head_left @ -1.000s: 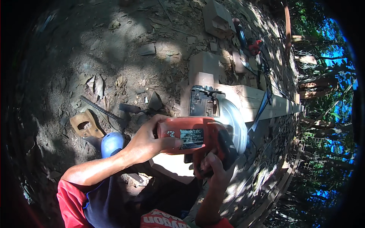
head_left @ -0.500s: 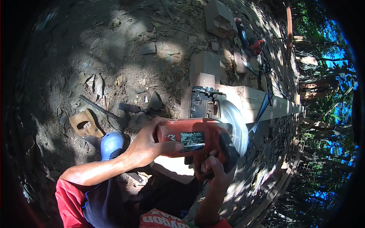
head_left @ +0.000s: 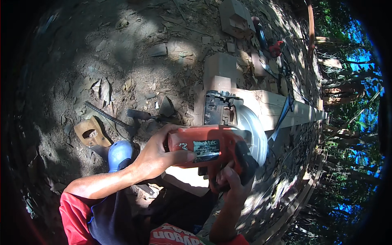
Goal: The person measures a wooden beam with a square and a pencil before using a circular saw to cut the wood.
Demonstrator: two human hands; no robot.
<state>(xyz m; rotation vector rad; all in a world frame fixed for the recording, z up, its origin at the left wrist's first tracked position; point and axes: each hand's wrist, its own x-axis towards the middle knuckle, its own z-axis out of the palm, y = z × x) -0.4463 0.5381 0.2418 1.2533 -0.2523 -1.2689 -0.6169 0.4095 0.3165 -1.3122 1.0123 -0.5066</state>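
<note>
A red and black circular saw [head_left: 188,139] rests with its black base plate against a squared timber beam [head_left: 281,108]. My left hand [head_left: 157,153] wraps round the end of the red motor housing, thumb lying along its side. The fingers of my right hand [head_left: 232,181] are closed round the rear handle; the trigger itself is hidden. A silvery guard [head_left: 253,130] curves over the saw's right side, and the blade's cutting edge cannot be made out. Behind the base plate the beam's notched end block [head_left: 220,67] sticks up.
On the ground at left lie a handsaw's wooden handle [head_left: 93,132], a ridged metal bar [head_left: 105,115] and a chisel-like tool [head_left: 141,115]. My blue shoe [head_left: 120,153] is beside them. Another cut timber block [head_left: 234,18], a red tool [head_left: 276,49] and cords lie farther off among wood chips.
Hardly anything differs. The circular saw has shifted very slightly, with both hands keeping their hold on it.
</note>
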